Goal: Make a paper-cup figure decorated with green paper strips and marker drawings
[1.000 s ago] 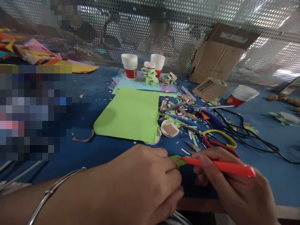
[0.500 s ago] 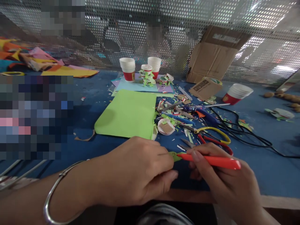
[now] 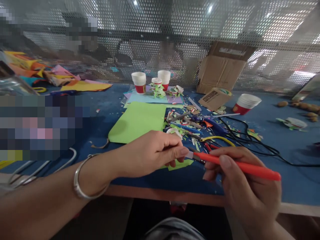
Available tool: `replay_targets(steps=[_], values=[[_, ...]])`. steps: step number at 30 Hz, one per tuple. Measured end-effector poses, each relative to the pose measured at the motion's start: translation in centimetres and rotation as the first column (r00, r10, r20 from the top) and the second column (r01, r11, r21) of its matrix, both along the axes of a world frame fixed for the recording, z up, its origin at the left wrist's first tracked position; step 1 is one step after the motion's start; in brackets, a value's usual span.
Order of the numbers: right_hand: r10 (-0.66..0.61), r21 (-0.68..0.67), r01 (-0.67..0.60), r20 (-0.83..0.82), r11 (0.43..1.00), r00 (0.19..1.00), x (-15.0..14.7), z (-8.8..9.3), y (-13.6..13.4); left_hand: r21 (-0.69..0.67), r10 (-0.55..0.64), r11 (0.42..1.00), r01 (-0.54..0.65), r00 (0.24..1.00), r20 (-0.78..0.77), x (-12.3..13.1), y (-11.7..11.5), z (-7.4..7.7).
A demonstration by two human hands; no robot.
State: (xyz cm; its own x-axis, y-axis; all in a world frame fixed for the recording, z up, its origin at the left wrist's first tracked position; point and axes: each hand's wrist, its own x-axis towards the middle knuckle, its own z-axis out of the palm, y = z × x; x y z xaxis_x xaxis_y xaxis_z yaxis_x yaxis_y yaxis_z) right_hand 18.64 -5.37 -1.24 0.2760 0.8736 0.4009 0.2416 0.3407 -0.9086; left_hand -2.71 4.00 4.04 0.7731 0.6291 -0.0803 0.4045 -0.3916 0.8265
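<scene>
Hands meet low over the near edge of the bench, close to your body, which likely keeps the small work steady and in plain sight. Your right hand is clenched round the cutter, gripped like a pen with the thumb laid on the red handle, a hold that suits fine control of the tip. The handle runs back to your right and the pale tip points left. Your left hand is closed in a pinch, thumb and forefinger pressed together right at that tip and touching it; whether a bit of paper sits between them cannot be told. A green scrap lies flat on the bench just under the left fingers. Beyond it the green sheet lies flat within easy reach, with a litter of snippets and a yellow-handled tool just to its right. Farther back, cups stand on pale paper, a cup stack lies tilted near a black cable, and a box leans against the mesh. A bangle sits on your left wrist.
</scene>
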Motion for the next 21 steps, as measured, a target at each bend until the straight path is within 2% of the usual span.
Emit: replay_targets(steps=[3, 10, 14, 18, 21], values=[[0.036, 0.055, -0.032, -0.062, 0.998, 0.997, 0.4, 0.0, 0.1, -0.173, -0.028, 0.984, 0.036, 0.999, 0.046, 0.9, 0.1, 0.2], [0.036, 0.097, -0.027, -0.091, 0.995, 0.995, 0.7, -0.3, 0.0, -0.321, -0.046, 0.944, 0.079, 0.993, 0.111, 1.4, 0.3, -0.4], [0.051, 0.101, -0.043, -0.077, 0.994, 0.996, 0.9, -0.4, -0.3, -0.381, -0.046, 0.921, 0.085, 0.993, 0.11, 1.5, 0.1, -1.0], [0.06, 0.089, -0.055, -0.054, 0.994, 0.997, 0.9, -0.3, -0.3, -0.4, -0.059, 0.911, 0.1, 0.992, 0.113, 1.8, 0.0, -0.9], [0.09, 0.085, -0.078, -0.137, 0.993, 0.986, 0.8, 0.0, 0.1, -0.392, -0.058, 0.913, 0.113, 0.987, 0.15, 2.1, -0.1, -0.5]])
